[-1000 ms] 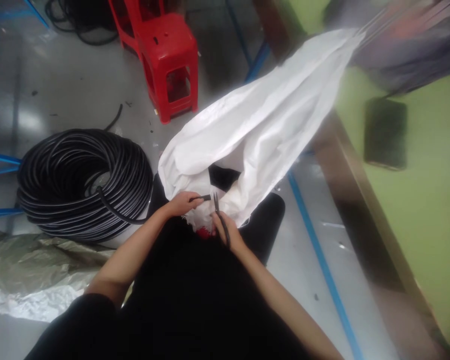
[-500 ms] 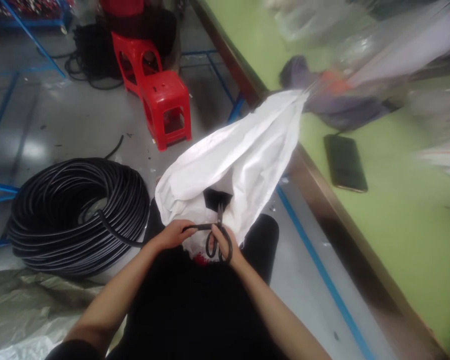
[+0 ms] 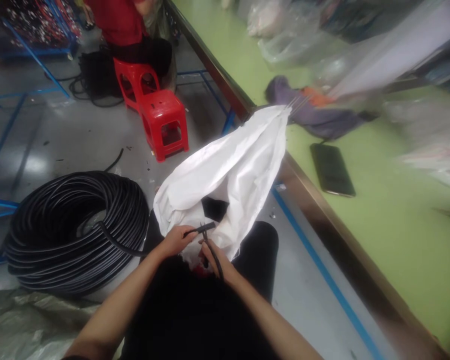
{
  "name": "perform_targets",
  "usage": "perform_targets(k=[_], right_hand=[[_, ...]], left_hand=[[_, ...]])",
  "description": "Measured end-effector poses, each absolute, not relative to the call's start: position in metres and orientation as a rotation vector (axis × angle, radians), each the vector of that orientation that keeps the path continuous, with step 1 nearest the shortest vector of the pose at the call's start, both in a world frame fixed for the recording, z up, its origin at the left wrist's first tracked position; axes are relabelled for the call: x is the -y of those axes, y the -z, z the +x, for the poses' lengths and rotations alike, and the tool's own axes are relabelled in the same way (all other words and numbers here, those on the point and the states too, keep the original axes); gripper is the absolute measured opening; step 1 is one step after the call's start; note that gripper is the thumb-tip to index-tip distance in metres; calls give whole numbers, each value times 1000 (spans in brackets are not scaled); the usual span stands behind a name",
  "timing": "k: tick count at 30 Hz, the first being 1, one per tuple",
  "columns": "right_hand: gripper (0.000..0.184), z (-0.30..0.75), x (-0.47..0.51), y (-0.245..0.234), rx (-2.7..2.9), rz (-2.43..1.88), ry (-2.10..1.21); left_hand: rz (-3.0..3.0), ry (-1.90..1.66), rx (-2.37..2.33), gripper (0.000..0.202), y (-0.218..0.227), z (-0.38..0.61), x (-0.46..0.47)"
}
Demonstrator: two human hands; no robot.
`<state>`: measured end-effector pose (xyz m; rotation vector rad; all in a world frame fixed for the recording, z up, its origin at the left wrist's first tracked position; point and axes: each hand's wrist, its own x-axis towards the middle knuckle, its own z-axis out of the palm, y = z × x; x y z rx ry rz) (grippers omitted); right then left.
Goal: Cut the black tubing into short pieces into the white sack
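Observation:
My left hand grips a black rubber tube near its end, which sticks out to the right. In my right hand is a pair of scissors with black handles; the blades are at the tube, a short way back from its tip. Whether the blades are closing on it I cannot tell. Below and around both hands a white sack hangs over my lap, its upper end tied toward the table. On the floor at left lies a large coil of black tube, one length running toward my left forearm.
Red plastic stools stand ahead, with a seated person in red beyond. To the right runs a green table with a metal edge, bearing a phone, a purple cloth and plastic bags. Blue tape marks the floor.
The scissors have turned and their blades have come to the tube. More of the tube's end now shows beyond my left fingers. The whole view has shifted slightly.

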<state>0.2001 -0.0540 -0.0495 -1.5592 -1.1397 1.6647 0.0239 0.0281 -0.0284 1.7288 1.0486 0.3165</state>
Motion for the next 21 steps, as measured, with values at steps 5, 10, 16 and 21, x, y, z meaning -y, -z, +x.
perform_targets(k=[5,10,16,21], right_hand=[[51,197,57,49,1105,-1607,-1661],[46,197,56,44,1134,-1681,-1555],[49,198,53,51,1071,-1749,-1573],[46,198,45,49,957,-1688,-1558]], left_hand=[[1688,-276,-1027,33,35,22,-31],[1649,-247,-1050,35,41,22,-37],[1624,-250,-1000,36,44,22,-37],[1634,-215,-954,34,39,26,-28]])
